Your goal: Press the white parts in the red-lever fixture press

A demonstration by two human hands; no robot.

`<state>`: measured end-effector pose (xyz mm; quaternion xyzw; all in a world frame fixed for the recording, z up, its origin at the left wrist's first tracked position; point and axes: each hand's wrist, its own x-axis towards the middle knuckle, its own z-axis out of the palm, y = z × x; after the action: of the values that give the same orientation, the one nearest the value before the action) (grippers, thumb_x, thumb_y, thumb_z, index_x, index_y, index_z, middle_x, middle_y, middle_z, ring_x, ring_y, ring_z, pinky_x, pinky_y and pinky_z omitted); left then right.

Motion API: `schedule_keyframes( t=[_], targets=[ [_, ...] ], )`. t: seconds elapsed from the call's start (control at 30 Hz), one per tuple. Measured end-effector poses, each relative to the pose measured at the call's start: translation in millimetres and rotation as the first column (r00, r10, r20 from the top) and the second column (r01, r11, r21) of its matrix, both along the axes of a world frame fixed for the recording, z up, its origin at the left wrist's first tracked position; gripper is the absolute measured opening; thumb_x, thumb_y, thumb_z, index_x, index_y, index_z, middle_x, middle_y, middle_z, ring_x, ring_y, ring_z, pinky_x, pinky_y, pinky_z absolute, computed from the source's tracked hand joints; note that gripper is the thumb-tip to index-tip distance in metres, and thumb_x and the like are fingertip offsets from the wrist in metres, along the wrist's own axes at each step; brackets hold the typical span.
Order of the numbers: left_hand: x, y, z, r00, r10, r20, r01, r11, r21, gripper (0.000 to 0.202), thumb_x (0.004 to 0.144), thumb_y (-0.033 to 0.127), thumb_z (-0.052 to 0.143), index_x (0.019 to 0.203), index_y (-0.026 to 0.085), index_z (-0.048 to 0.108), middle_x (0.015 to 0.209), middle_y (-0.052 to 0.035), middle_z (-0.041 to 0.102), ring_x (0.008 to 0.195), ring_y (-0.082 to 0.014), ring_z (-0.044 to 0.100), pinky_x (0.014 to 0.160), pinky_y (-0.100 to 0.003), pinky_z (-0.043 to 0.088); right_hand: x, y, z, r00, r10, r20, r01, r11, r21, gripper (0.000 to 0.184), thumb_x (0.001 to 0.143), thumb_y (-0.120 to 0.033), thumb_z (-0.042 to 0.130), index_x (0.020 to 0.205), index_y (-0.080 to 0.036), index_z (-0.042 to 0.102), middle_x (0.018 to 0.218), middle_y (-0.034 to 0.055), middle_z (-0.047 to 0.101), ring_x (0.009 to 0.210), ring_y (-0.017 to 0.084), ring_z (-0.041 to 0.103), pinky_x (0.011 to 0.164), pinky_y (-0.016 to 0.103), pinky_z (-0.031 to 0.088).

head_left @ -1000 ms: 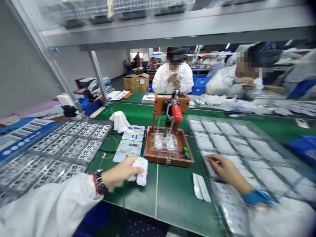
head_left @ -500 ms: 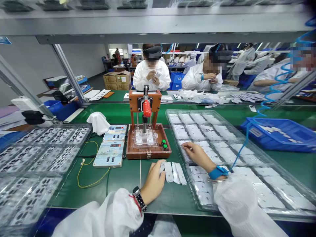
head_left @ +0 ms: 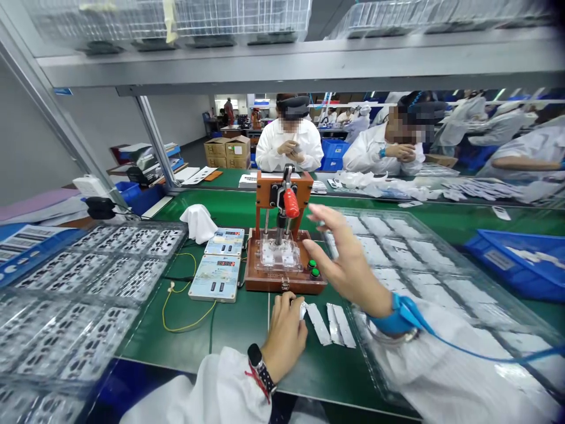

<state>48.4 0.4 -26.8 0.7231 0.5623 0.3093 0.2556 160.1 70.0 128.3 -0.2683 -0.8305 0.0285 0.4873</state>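
My right hand (head_left: 348,259) is raised in the air, fingers apart and holding nothing, close to the right of the red handle (head_left: 291,203) of a brown toggle-clamp fixture (head_left: 260,281). Two green buttons (head_left: 313,268) sit on the fixture's base, beside that hand. Just in front of the fixture, my left hand (head_left: 285,333) rests low over the green bench with its fingers curled around a thin white plate (head_left: 302,310), mostly hidden by the hand. Several similar white plates (head_left: 318,324) lie flat to its right. A clear nest (head_left: 280,250) sits under the clamp's plunger.
Two small meter boxes (head_left: 215,278) with red digits stand left of the fixture, with a yellow wire (head_left: 164,315). Clear trays (head_left: 145,277) of parts lie left; another tray (head_left: 410,277) lies right. A blue bin (head_left: 516,265) is farther right. Co-workers (head_left: 289,141) sit opposite.
My right hand has left the right tray and risen toward the red handle, opening out. My left hand stays by the plates, its fingers more curled. The view has shifted left and tilted up.
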Motion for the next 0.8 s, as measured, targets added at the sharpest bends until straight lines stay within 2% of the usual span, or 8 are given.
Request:
schedule_keyframes(
  t=[0.07,0.17,0.33,0.47,0.53,0.63,0.73,0.8],
  targets=[
    [-2,1,-1.2,1.0,-0.004,0.008,0.004,1.0,0.007,0.048,0.076,0.005,0.042,0.122,0.018,0.048,0.119,-0.0115,0.045,0.113,-0.0266,0.042,0.1,-0.039,0.036,-16,11,11.4,0.997,0.035,0.068,-0.038,0.998,0.047,0.043,0.093,-0.033,0.046,0.134,-0.024,0.037,0.139,0.0118,0.04,0.129,0.025,0.038,0.103,0.045,0.039],
    [-5,4,-3.0,0.999,-0.024,0.024,0.024,1.0,0.002,0.047,0.077,0.007,0.044,0.122,0.017,0.048,0.119,-0.0121,0.044,0.113,-0.0266,0.043,0.1,-0.039,0.037,-32,33,14.0,0.999,0.033,0.023,-0.037,0.979,0.202,0.032,0.095,-0.035,0.042,0.123,-0.02,0.047,0.133,0.0139,0.047,0.128,0.025,0.041,0.105,0.047,0.037],
    [-8,7,-3.6,0.998,-0.038,0.047,0.037,0.999,0.019,0.044,0.077,0.005,0.044,0.119,0.018,0.049,0.119,-0.0104,0.045,0.114,-0.0255,0.045,0.099,-0.04,0.038,-43,54,8.8,0.996,0.081,-0.034,-0.056,0.883,0.466,0.021,0.095,-0.031,0.042,0.104,-0.018,0.055,0.109,0.013,0.062,0.112,0.025,0.055,0.091,0.044,0.049],
    [-10,9,0.3,0.999,-0.025,0.033,0.025,1.0,0.004,0.038,0.078,0.004,0.044,0.112,0.018,0.053,0.111,-0.0083,0.049,0.104,-0.0234,0.051,0.092,-0.038,0.043,-45,55,35.3,0.985,0.121,-0.123,-0.035,0.837,0.546,0.024,0.096,-0.035,0.04,0.098,-0.018,0.057,0.092,0.0083,0.065,0.088,0.02,0.064,0.077,0.036,0.053],
    [-12,10,2.4,0.999,-0.024,0.033,0.024,1.0,0.0,0.036,0.077,0.003,0.045,0.108,0.019,0.055,0.106,-0.0068,0.051,0.099,-0.0221,0.052,0.088,-0.036,0.044,-48,58,65.4,0.971,0.122,-0.205,-0.023,0.903,0.428,0.028,0.097,-0.04,0.038,0.095,-0.019,0.056,0.078,0.0033,0.063,0.07,0.015,0.063,0.068,0.031,0.052],
    [-12,10,4.0,0.999,-0.023,0.028,0.023,1.0,0.016,0.033,0.078,0.002,0.044,0.103,0.019,0.056,0.102,-0.0054,0.052,0.097,-0.0206,0.053,0.086,-0.034,0.044,-57,82,114.6,0.964,0.111,-0.243,-0.104,0.994,0.044,0.034,0.096,-0.048,0.037,0.089,-0.019,0.054,0.062,-0.0011,0.056,0.052,0.012,0.057,0.052,0.026,0.047],
    [-12,9,5.7,1.0,-0.014,-0.003,0.015,1.0,0.022,0.029,0.078,0.001,0.044,0.097,0.018,0.057,0.1,-0.0053,0.052,0.096,-0.0207,0.051,0.086,-0.034,0.043,-59,125,137.2,0.984,-0.052,-0.168,-0.018,0.92,-0.392,0.038,0.093,-0.05,0.043,0.075,-0.018,0.051,0.054,-0.0012,0.052,0.044,0.012,0.052,0.043,0.024,0.041],
    [-13,8,7.9,0.999,-0.015,-0.03,0.016,1.0,0.017,0.029,0.078,0.001,0.044,0.097,0.017,0.058,0.1,-0.0058,0.053,0.098,-0.0215,0.05,0.087,-0.035,0.043,-52,150,128.1,0.97,-0.237,-0.053,0.187,0.868,-0.461,0.035,0.09,-0.046,0.05,0.07,-0.017,0.05,0.054,-0.0016,0.049,0.047,0.012,0.051,0.05,0.026,0.045]
  ],
)
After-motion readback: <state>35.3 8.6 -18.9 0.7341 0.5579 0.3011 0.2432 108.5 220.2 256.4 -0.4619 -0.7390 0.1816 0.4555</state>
